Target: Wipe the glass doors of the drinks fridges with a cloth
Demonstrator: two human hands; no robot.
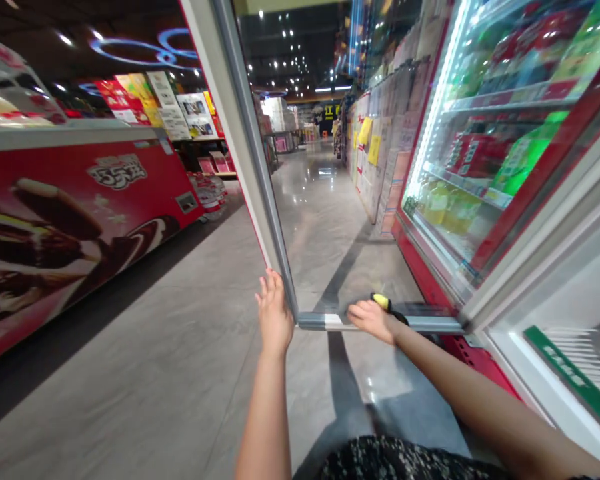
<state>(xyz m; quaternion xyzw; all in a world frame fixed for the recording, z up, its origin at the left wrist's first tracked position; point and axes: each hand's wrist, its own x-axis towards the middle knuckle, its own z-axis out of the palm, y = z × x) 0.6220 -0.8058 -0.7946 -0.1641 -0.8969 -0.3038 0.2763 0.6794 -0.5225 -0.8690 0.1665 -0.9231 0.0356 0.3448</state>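
An open glass door (325, 267) with a grey and white frame stands in front of me. My left hand (274, 313) is at the lower outer corner of its frame, gripping the edge with the fingers pointing up. At the bottom rail (430, 325), my right hand (373, 319) is closed around a tool with a yellow and black handle (381, 301). The handle's end sticks up beyond the knuckles. The tool's working end is hidden, so its kind cannot be made out.
To the right, a lit drinks cooler (480, 167) holds bottles and packs. A white-lined cabinet (555, 313) is at the near right. On the left stands a red ice-cream freezer (145, 207). Stacked cartons (380, 147) line the aisle seen through the glass, above a grey floor (180, 373).
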